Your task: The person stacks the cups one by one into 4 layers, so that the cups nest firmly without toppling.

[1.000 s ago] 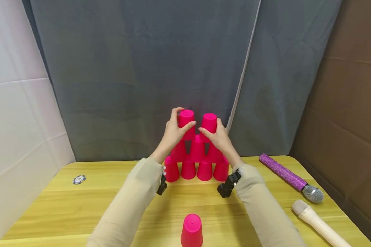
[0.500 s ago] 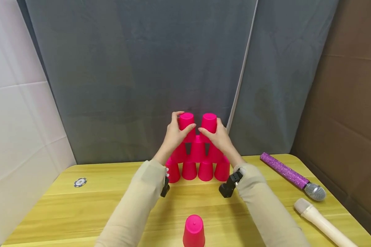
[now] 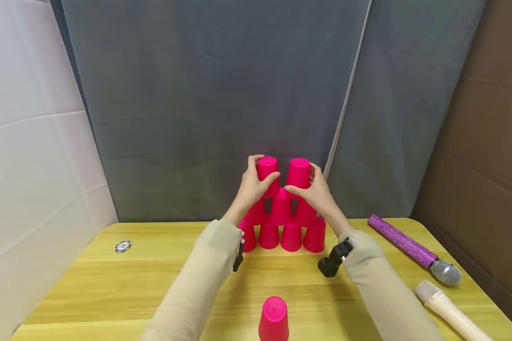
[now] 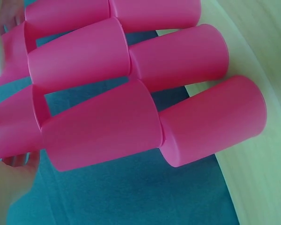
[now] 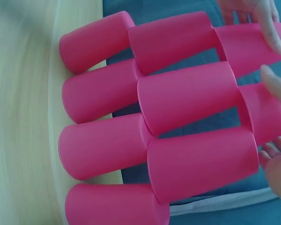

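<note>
While upturned, two top cups (image 3: 299, 171) sit inside both hands' fingers (image 3: 268, 181).

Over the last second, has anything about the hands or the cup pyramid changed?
Hardly anything. The left hand still grips the upper left pink cup and the right hand the upper right pink cup, both on the pyramid's third row. The slight shift of everything in the picture looks like head camera movement. The lone pink cup in front, both microphones and the poker chip lie as before.
</note>
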